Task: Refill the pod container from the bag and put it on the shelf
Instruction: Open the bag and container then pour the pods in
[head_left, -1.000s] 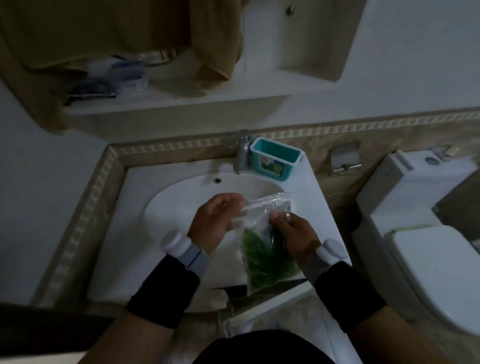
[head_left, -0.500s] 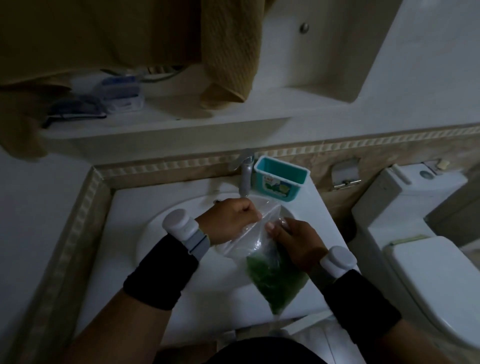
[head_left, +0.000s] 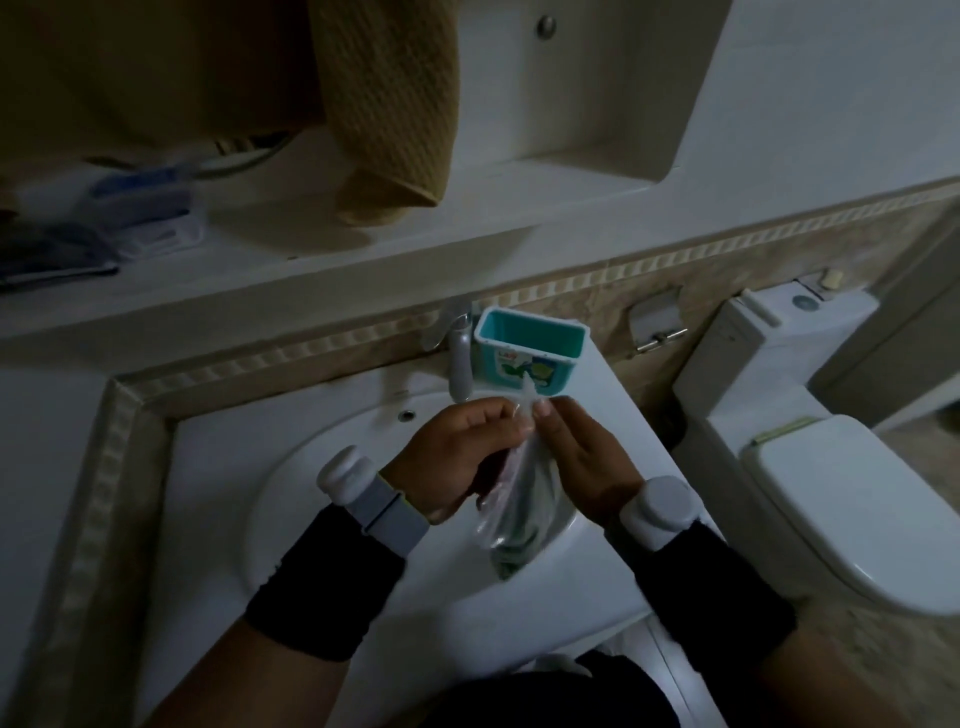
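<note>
A clear plastic bag (head_left: 519, 509) with green pods at its bottom hangs over the white sink basin (head_left: 311, 467). My left hand (head_left: 462, 457) and my right hand (head_left: 576, 457) both pinch the bag's top edge, fingertips close together. The teal pod container (head_left: 530, 348) stands open and upright on the sink's back rim, just beyond my fingers and right of the faucet (head_left: 460, 358). The white shelf (head_left: 363, 270) runs along the wall above the sink.
A mustard towel (head_left: 389, 114) hangs down over the shelf. Clear blue-tinted boxes (head_left: 145, 218) sit at the shelf's left end. A white toilet (head_left: 831, 467) stands to the right of the sink. A metal holder (head_left: 654, 327) is fixed to the tiled wall.
Both hands have lifted the bag up and toward the container, and the fingertips have come together at its top. The camera has tilted up a little.
</note>
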